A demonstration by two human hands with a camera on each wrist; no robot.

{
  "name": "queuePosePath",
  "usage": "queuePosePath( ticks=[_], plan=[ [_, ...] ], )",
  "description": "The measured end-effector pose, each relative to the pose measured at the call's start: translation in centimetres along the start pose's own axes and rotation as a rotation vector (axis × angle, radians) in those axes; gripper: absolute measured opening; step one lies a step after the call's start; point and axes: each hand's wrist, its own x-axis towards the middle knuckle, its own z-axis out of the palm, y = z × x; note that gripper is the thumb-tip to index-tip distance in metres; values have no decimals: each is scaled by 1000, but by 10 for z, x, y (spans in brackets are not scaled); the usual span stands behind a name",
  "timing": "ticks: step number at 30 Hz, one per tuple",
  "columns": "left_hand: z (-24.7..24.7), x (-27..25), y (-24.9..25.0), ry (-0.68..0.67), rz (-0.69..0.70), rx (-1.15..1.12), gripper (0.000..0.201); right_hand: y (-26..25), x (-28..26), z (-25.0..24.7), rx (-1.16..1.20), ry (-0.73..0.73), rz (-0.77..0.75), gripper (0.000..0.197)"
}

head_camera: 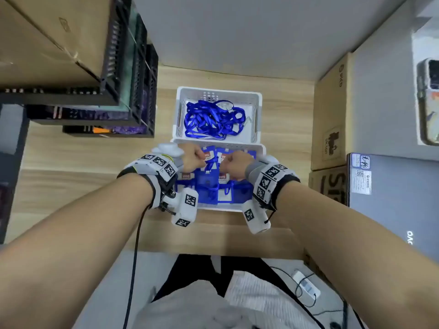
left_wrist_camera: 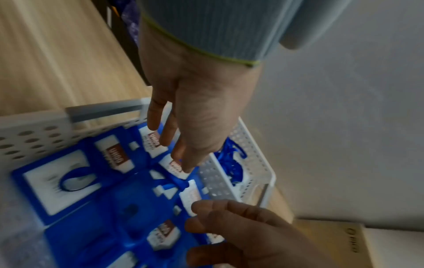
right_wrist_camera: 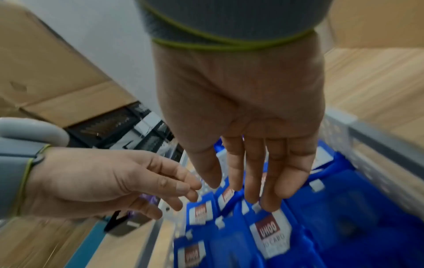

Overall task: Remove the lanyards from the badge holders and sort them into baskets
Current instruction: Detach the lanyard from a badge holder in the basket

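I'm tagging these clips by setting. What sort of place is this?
Probably an office storeroom or stock corner, not a home. A wooden desk is hemmed in by stacked cardboard boxes and black crates, and two white baskets hold bulk blue lanyards and badge holders.

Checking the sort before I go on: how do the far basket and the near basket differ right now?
The far basket holds only a loose tangle of blue lanyards; the near basket holds flat blue badge holders, some with straps on them. Both hands, left hand and right hand, are over the near basket; none is over the far one. Both are white and perforated.
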Motion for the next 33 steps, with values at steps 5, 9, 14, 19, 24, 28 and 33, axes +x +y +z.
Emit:
queuePosePath(
  ticks=[5,9,14,19,24,28,33],
  plan=[
    [19,4,-15,-86,-35,106,29,-2,13,11,-163,-109,-19,33],
    [27,8,-16,-122,-33,96,42,2,19,22,-228,-95,-45,32],
    [31,4,-21,8,11,42,40,1,19,15,-87,-6,-104,30],
    [7,-10,-6,67,32,-616,13,-7,-4,-9,397,14,-151,18],
    [-18,-20,12,180,65,-900,10,-23,-25,-22,615,36,-173,26],
    [-27,-30,18,130,105,-926,19,-34,-36,-24,697,120,-230,25],
    [-36,-35,15,287,62,-930,20,-35,-42,-19,486,267,-300,58]
  ],
)
